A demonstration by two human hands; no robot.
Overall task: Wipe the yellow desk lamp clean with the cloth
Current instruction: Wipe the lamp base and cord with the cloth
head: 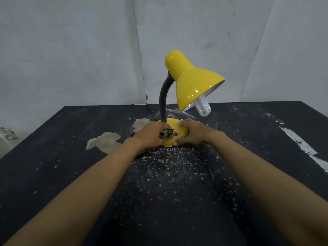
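Observation:
The yellow desk lamp (191, 80) stands mid-table, with a grey bendy neck (163, 102), a white bulb (202, 106) under the shade and a round yellow base (174, 129) carrying a red switch (175, 133). My left hand (150, 134) holds a small bunched cloth (166, 133), grey with a yellow-green patch, against the base's left front. Most of the cloth is hidden in the fist. My right hand (192, 133) grips the base's right side, thumb at its lower front rim, fingertips on top.
The black table (177, 192) is speckled with white dust and crumbs in front of the lamp, with worn tan patches (104, 141) on the left and a white scrape (301, 144) on the right. A dark cord (150, 110) runs behind the lamp. Grey sheets hang behind.

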